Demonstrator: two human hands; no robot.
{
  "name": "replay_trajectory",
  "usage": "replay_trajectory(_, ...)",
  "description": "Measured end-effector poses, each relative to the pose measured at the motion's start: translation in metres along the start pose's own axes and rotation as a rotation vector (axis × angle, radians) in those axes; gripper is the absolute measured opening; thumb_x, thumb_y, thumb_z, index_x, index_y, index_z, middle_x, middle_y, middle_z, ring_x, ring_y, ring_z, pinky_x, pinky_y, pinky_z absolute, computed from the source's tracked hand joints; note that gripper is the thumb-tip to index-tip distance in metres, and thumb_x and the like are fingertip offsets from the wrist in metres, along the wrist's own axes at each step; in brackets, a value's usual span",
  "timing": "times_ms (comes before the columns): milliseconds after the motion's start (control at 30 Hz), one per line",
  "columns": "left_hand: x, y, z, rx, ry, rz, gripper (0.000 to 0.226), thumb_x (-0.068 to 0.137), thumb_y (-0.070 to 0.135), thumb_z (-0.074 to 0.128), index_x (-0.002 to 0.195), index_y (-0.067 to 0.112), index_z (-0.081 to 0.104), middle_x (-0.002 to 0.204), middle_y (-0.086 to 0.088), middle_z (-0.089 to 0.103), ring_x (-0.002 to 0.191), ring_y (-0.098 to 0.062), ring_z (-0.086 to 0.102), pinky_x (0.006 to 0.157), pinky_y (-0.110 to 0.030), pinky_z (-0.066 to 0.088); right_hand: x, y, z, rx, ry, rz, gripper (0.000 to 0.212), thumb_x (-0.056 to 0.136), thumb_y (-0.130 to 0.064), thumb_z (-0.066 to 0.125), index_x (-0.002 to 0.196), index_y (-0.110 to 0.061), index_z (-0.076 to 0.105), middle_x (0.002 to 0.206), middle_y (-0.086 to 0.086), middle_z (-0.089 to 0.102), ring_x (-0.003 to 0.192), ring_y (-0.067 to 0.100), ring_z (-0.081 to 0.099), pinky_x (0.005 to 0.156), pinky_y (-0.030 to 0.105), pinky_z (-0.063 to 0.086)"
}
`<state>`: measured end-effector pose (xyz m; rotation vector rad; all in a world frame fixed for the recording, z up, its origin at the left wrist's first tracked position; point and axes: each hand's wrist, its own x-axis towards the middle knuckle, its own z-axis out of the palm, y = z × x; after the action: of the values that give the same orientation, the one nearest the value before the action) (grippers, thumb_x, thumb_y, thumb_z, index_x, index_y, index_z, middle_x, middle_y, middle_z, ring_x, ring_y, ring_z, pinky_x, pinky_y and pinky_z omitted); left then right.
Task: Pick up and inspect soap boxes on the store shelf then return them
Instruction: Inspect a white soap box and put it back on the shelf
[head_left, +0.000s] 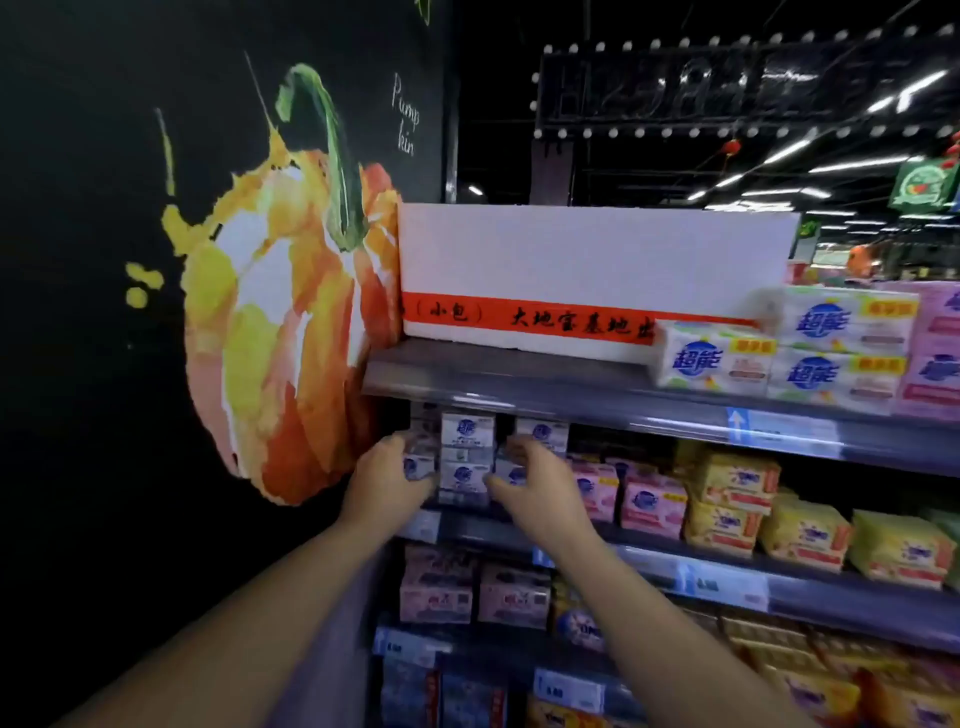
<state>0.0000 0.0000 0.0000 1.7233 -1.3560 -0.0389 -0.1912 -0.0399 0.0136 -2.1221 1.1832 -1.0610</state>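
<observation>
White soap boxes with blue logos stand stacked at the left end of the second shelf (519, 535). My left hand (387, 483) grips the leftmost white soap box (415, 462) there. My right hand (540, 488) is curled around another white soap box (511, 470), with thumb and fingers on its sides. Between both hands stands a stack of white boxes (466, 457) that neither hand holds. Both boxes are still within the shelf row; their lower parts are hidden by my fingers.
Pink soap boxes (649, 506) and yellow packs (737, 483) fill the shelf to the right. A white foam box (597, 260) and green-white soap packs (722, 358) sit on the top shelf. A black wall with a pumpkin painting (291, 291) bounds the left.
</observation>
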Motion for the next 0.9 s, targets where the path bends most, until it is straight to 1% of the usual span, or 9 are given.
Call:
replay_trajectory(67,0.009,0.001,0.011,-0.023,0.038,0.059,0.055,0.078,0.018,0.088,0.128,0.007,0.068,0.124,-0.012,0.072,0.114,-0.028,0.069,0.09,-0.024,0.047,0.015,0.006,0.007,0.059,0.02,-0.009,0.043,0.09,-0.023,0.075,0.131,-0.02,0.06,0.11,-0.01,0.065,0.107,0.013,0.065,0.082,0.017,0.047)
replay_trajectory(200,0.024,0.001,0.033,-0.05,0.082,0.168,0.051,0.076,0.013,0.086,0.124,0.01,0.071,0.118,-0.01,0.073,0.109,-0.027,0.07,0.093,-0.03,0.053,0.037,0.014,0.023,0.163,0.017,-0.052,0.042,0.088,-0.013,0.075,0.126,-0.024,0.063,0.101,-0.02,0.063,0.091,-0.004,0.064,0.07,-0.004,0.041)
replay_trajectory(300,0.03,-0.002,0.044,-0.129,0.142,0.165,0.044,0.077,0.008,0.084,0.12,0.009,0.073,0.112,-0.01,0.075,0.105,-0.026,0.071,0.094,-0.037,0.056,0.046,0.021,0.03,0.222,0.005,-0.046,0.049,0.089,-0.008,0.073,0.136,-0.02,0.061,0.111,-0.017,0.064,0.091,-0.014,0.058,0.087,0.007,0.051)
replay_trajectory(367,0.029,-0.005,0.05,-0.185,0.177,0.167,0.039,0.079,0.005,0.083,0.116,0.012,0.073,0.109,-0.008,0.076,0.103,-0.024,0.072,0.094,-0.039,0.057,0.046,0.024,0.033,0.244,-0.002,-0.012,0.053,0.091,-0.005,0.07,0.141,-0.017,0.057,0.125,-0.009,0.065,0.106,-0.002,0.063,0.101,0.024,0.054)
replay_trajectory(400,0.029,-0.007,0.052,-0.206,0.195,0.165,0.037,0.08,0.003,0.083,0.115,0.012,0.073,0.109,-0.008,0.076,0.102,-0.023,0.072,0.094,-0.041,0.057,0.047,0.024,0.034,0.261,-0.006,0.002,0.052,0.091,-0.003,0.069,0.14,-0.018,0.057,0.13,-0.007,0.065,0.114,0.004,0.064,0.102,0.025,0.054)
replay_trajectory(533,0.023,-0.008,0.053,-0.389,0.199,0.077,0.035,0.084,-0.001,0.08,0.115,0.012,0.073,0.112,-0.004,0.077,0.107,-0.02,0.072,0.096,-0.049,0.057,0.038,0.024,0.029,0.379,0.047,0.0,0.051,0.087,0.009,0.062,0.117,-0.032,0.064,0.108,-0.022,0.072,0.1,-0.01,0.068,0.076,0.003,0.05)
replay_trajectory(633,0.005,-0.007,0.052,-0.528,0.208,0.017,0.031,0.084,0.002,0.082,0.104,0.022,0.072,0.106,0.001,0.078,0.103,-0.017,0.073,0.092,-0.043,0.059,0.018,0.027,0.022,0.451,0.076,-0.008,0.047,0.087,0.01,0.065,0.115,-0.028,0.068,0.1,-0.026,0.075,0.098,-0.013,0.066,0.075,0.003,0.05)
replay_trajectory(767,-0.027,-0.003,0.048,-0.68,0.084,-0.007,0.029,0.083,0.012,0.085,0.085,0.031,0.063,0.093,0.003,0.076,0.091,-0.009,0.074,0.075,-0.025,0.057,-0.013,0.03,0.012,0.51,0.082,-0.025,0.045,0.09,0.003,0.07,0.112,-0.037,0.069,0.108,-0.029,0.072,0.103,-0.009,0.066,0.078,0.007,0.053)
replay_trajectory(900,-0.049,0.008,0.033,-0.827,0.061,-0.065,0.026,0.068,0.035,0.084,0.08,0.026,0.063,0.089,-0.013,0.073,0.084,-0.02,0.07,0.074,-0.042,0.055,-0.037,0.041,-0.001,0.507,-0.037,-0.016,0.053,0.088,-0.005,0.08,0.109,-0.052,0.069,0.111,-0.028,0.071,0.105,-0.008,0.065,0.08,0.007,0.055)
